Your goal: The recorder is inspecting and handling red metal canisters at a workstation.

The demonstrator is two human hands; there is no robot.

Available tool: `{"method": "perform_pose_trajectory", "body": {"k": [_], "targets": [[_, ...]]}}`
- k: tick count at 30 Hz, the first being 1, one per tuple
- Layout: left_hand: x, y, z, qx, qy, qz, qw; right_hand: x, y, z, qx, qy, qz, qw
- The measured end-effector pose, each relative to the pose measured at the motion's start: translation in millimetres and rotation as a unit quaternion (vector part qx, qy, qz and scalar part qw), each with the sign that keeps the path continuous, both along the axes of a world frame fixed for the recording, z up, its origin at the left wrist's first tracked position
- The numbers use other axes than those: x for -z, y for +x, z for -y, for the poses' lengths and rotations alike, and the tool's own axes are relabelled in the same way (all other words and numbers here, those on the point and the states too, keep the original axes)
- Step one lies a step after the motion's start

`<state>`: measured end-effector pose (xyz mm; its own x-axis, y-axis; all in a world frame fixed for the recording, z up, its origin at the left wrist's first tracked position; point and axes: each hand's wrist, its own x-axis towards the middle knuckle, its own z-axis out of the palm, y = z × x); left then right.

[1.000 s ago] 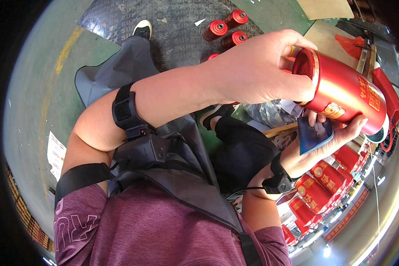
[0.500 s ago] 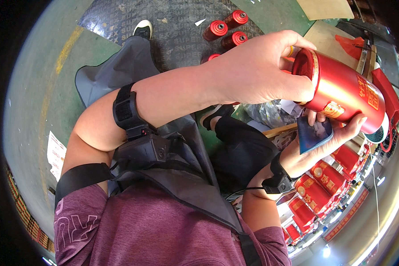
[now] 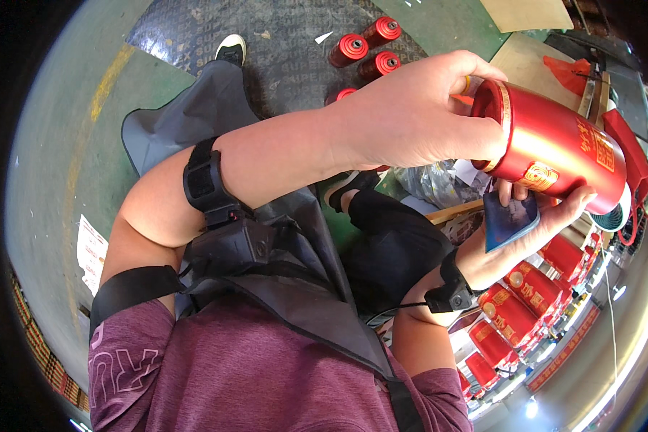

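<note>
A shiny red cylindrical canister (image 3: 554,140) with gold markings lies tilted on its side between my two hands. My left hand (image 3: 428,111) is closed around its rimmed end, thumb on the near side and fingers on the far side. Beneath the far end, my right hand (image 3: 518,227) grips the canister's lower side with thumb and fingers. A dark blue flat piece (image 3: 510,219), perhaps a cloth or a sheet, sits in the right palm; its exact kind cannot be made out. The canister hides some of the right fingers.
Several red canisters (image 3: 352,49) stand on a dark printed mat (image 3: 273,79) ahead of me. Rows of larger red and gold containers (image 3: 507,315) line the right side. Crumpled clear plastic (image 3: 435,187) lies near my foot, and a red bag (image 3: 569,72) sits at the upper right.
My left hand and the canister's rimmed end have shifted very slightly left. Both hands keep their hold, and the blue piece has barely moved.
</note>
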<state>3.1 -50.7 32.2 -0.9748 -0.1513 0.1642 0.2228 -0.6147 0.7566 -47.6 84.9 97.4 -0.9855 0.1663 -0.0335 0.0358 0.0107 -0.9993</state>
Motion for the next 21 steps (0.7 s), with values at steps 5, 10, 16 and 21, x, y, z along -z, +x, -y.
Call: {"method": "perform_pose_trajectory", "body": {"k": [5,10,16,21], "targets": [[-6,3,5,0.025,0.044,0.027,0.998,5,-7,-12,-0.034,-0.002,-0.014,0.999],[-7,3,7,0.041,0.070,0.045,0.996,11,-6,-9,-0.042,0.000,-0.059,0.997],[-10,3,8,0.087,0.102,0.050,0.990,13,-15,-10,-0.085,-0.101,-0.040,0.990],[-8,4,6,0.089,0.102,0.032,0.990,13,-15,-7,-0.082,-0.124,-0.034,0.988]]}}
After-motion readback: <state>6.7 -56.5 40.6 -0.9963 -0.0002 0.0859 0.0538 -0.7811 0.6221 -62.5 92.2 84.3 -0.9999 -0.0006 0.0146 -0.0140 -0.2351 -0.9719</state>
